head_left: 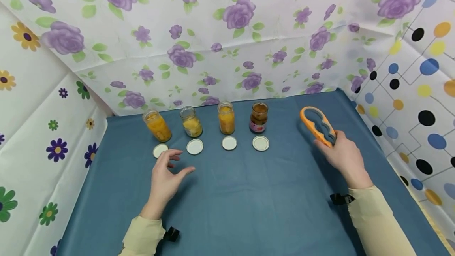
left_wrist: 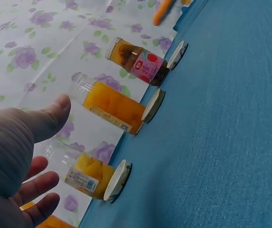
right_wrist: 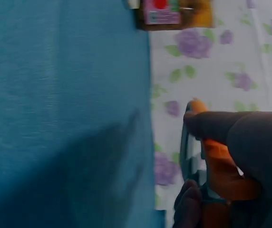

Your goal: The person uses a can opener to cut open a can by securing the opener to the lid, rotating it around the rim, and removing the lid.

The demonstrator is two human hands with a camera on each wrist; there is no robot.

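My right hand (head_left: 345, 157) grips an orange-and-grey jar opener (head_left: 313, 129) by its near end, raised over the table's right side. In the right wrist view, thumb and fingers close round the jar opener (right_wrist: 219, 159). My left hand (head_left: 165, 183) hovers empty at the left, thumb apart from bent fingers, near the leftmost white lid (head_left: 160, 150). Behind that lid stands a jar of orange fruit (head_left: 158, 127). To its right are a jar of yellow fruit (head_left: 192, 125), another orange-fruit jar (head_left: 226, 121) and a brown jar with a pink label (head_left: 258, 119). All are uncapped.
Further white lids (head_left: 194, 146) lie in front of the other jars, one before each. Blue cloth (head_left: 249, 200) covers the table. A flowered sheet (head_left: 220, 50) hangs behind the jars, and patterned sheets (head_left: 426, 117) border both sides.
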